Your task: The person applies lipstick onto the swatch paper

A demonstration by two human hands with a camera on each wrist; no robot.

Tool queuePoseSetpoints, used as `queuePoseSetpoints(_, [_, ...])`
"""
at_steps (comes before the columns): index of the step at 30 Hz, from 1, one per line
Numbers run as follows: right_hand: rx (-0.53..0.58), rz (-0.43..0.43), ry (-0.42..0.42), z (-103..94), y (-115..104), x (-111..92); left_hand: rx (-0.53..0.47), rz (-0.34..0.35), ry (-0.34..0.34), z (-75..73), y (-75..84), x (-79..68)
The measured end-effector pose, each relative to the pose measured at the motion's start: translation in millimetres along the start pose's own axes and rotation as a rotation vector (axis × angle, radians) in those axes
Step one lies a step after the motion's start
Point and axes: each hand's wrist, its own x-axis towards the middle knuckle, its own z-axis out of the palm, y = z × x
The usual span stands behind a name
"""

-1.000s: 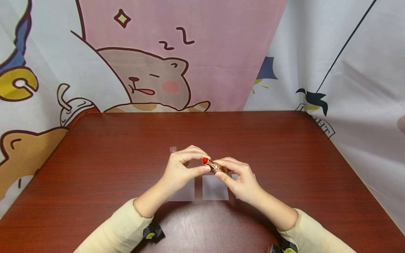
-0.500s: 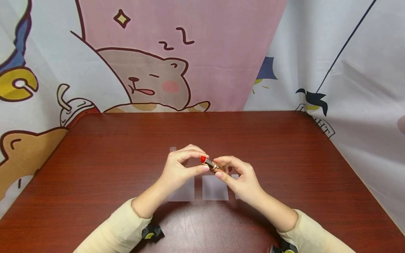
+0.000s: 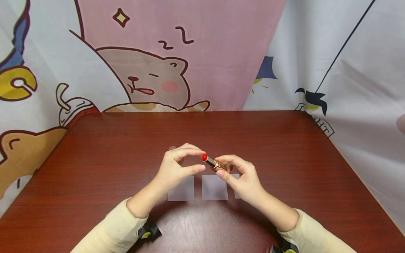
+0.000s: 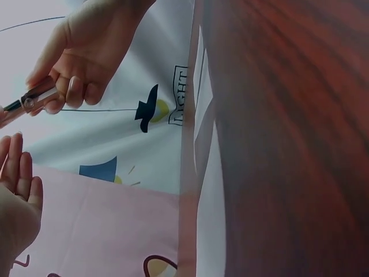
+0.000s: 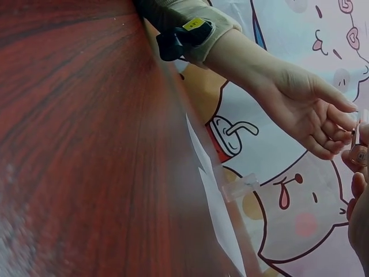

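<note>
Right hand (image 3: 242,175) pinches a lipstick (image 3: 212,163) by its base, above the table (image 3: 126,140) — long axis from 10 o'clock (red tip (image 3: 205,157)) to 4. Left hand (image 3: 174,167) grips nothing, thumb and index parted; lipstick lies toward its 3 o'clock, tip nearest — fingertip contact unclear.

Lipstick case (image 3: 217,167): metallic look, v. glossy, w/ bright highlights; tube (image 3: 210,162) polished metal-like too. Lipstick tip (image 3: 205,157): smooth, waxy. Table (image 3: 202,133): wood w/ visible grain, smooth, semi-gloss, glare patch nr. sleeves (image 3: 110,225), which are matt cloth. Sheets (image 3: 215,188): thin, paper-like, smooth, matt. Small block (image 5: 241,187): see-through, plastic or glass, can't tell which. Wall hanging (image 3: 221,52): printed cloth, matt, lt. creases. Wrist cams (image 5: 177,41): plastic-looking, approx. matt.
</note>
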Motion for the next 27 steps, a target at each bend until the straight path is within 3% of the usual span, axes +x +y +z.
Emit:
queuePoseSetpoints(10, [-0.006,0.011,0.022,-3.8,-0.9,0.6,0.051,-0.069,0.012,-10.6,-0.1,-1.7])
queuePoseSetpoints(20, [-0.019,0.027,0.034,-5.2,-0.3,1.3,0.115,-0.212,-0.007,-28.6,-4.2,-16.2])
queuePoseSetpoints(27, [-0.022,0.028,0.032,-4.9,0.9,0.8,0.206,-0.232,-0.086,-41.0,-7.2,-24.5])
